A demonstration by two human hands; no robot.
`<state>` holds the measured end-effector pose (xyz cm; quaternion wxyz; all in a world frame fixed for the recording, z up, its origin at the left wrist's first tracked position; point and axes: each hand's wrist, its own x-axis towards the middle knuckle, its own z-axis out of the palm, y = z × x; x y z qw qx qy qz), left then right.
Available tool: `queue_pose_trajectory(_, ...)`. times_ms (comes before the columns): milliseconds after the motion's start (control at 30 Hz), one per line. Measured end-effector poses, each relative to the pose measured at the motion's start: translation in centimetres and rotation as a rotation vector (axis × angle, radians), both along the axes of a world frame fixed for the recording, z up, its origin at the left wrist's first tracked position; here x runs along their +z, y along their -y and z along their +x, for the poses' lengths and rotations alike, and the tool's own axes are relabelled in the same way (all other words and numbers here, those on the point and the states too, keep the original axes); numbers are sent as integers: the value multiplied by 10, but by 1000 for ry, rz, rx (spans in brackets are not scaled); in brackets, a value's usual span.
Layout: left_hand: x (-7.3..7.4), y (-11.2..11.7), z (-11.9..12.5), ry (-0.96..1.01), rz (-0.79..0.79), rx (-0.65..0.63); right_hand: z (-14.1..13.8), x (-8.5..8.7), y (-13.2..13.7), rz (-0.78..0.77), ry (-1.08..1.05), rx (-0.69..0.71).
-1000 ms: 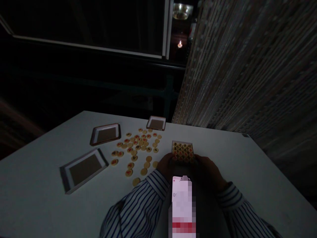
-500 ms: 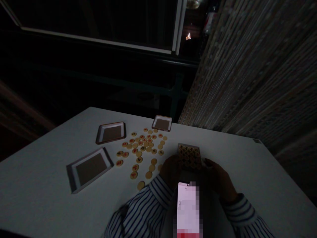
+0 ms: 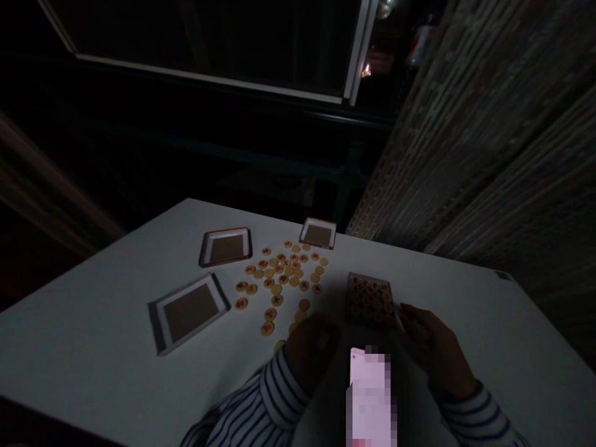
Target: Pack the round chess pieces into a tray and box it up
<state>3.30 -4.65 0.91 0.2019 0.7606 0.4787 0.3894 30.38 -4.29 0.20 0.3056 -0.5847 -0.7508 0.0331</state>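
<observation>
Wooden xiangqi pieces [image 3: 277,273] with red or black characters lie loose on the white table, some face down. A small open box [image 3: 370,301] holds several rows of such pieces. My right hand [image 3: 440,351] is at the box's right side, thumb and fingers closed at its pale edge. My left hand [image 3: 313,347], fingers curled, is low over the table beside the nearest loose pieces; darkness hides whatever its fingers hold. Below the box is a lit phone [image 3: 370,397], its screen partly pixelated.
Three shallow, empty box parts stand on the table [image 3: 112,323]: a large tray [image 3: 223,287] at left, a brown-rimmed tray [image 3: 249,239] behind it, and a small tray [image 3: 333,239] at the back edge. A bead curtain [image 3: 447,161] hangs behind, right.
My left hand has left the box and moved left and nearer me, toward the loose pieces. My right hand stays by the box. The whole view has shifted slightly.
</observation>
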Motion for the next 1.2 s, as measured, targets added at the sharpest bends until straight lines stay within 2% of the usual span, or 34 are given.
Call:
queue_pose_trajectory(67,0,1,-10,-29,-20,27,-4,4,-1,-2,16,31)
queue_pose_trajectory(267,9,0,-38,-49,-26,-13,-18,13,-11,34,109,120)
queue_pose_trajectory(533,18,-13,-80,-87,-62,122,-51,33,-28,-62,297,159)
queue_pose_trajectory(667,15,-28,-105,-124,-49,187,-69,40,-40,-76,321,296)
queue_pose_trajectory(767,10,-40,-122,-132,-64,228,-82,43,-48,-36,380,338)
queue_pose_trajectory(833,9,-47,-131,-150,-70,261,-92,46,-53,-61,432,351)
queue_pose_trajectory(1000,16,-60,-139,-265,-73,342,-118,57,-65,-33,516,403)
queue_pose_trajectory(1200,27,-80,-134,-430,-128,343,-146,66,-84,-124,583,478)
